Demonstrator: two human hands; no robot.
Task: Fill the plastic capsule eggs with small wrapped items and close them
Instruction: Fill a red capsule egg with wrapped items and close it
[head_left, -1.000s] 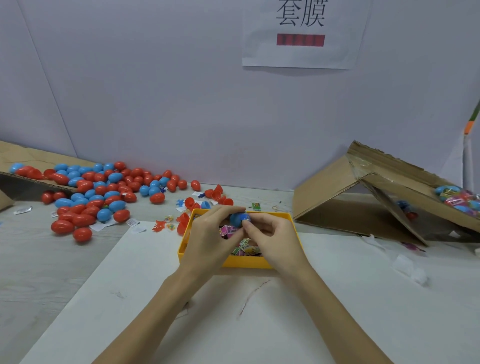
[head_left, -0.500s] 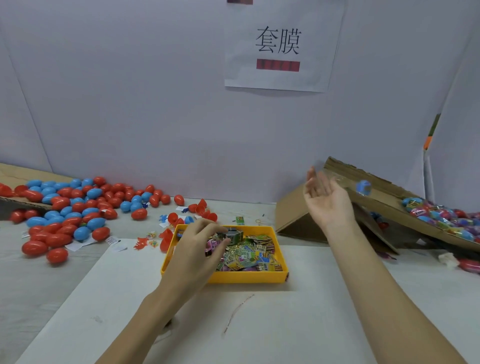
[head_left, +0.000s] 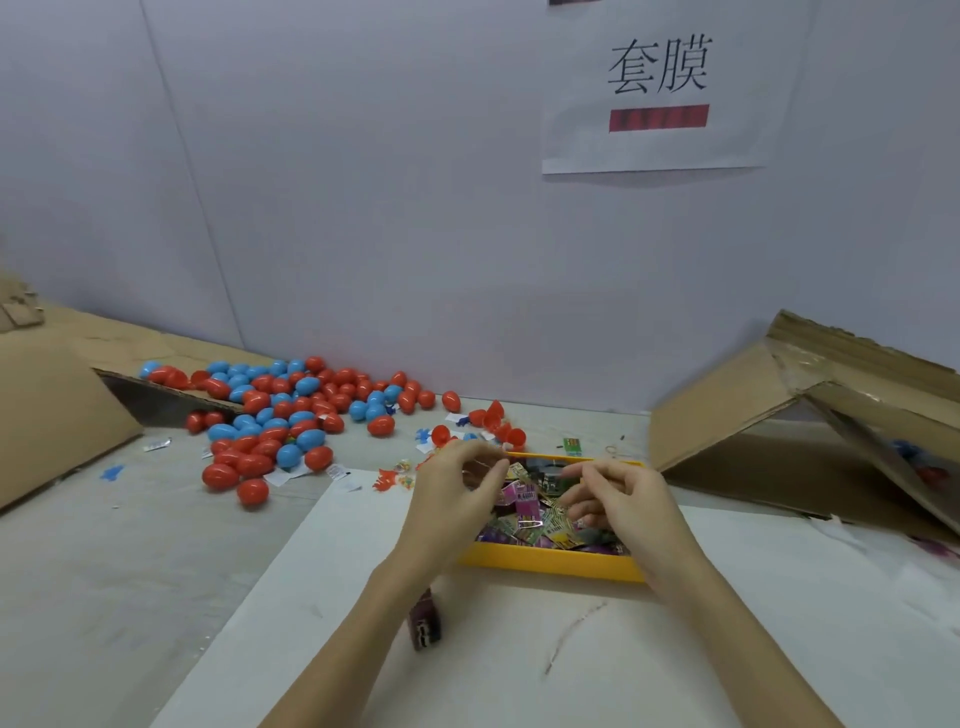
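Observation:
A yellow tray (head_left: 550, 564) of small colourful wrapped items (head_left: 524, 501) sits on a white sheet in front of me. My left hand (head_left: 457, 499) hovers over the tray's left end, its fingertips and thumb brought together, seemingly pinching a small wrapped item. Over the tray's right half is my right hand (head_left: 621, 501), its fingers loosely curled and holding nothing. A pile of closed red and blue capsule eggs (head_left: 270, 415) lies at the back left. Open red egg halves (head_left: 496, 418) lie just behind the tray.
A cardboard ramp (head_left: 727, 410) stands at the right, and another cardboard piece (head_left: 52, 410) at the left. A dark purple packet (head_left: 425, 626) lies on the white sheet (head_left: 571, 675) beside my left forearm. Scraps and wrappers litter the table by the eggs.
My right hand let a blue egg go toward the right ramp and came back over the tray. My left hand rose from the packets in the tray.

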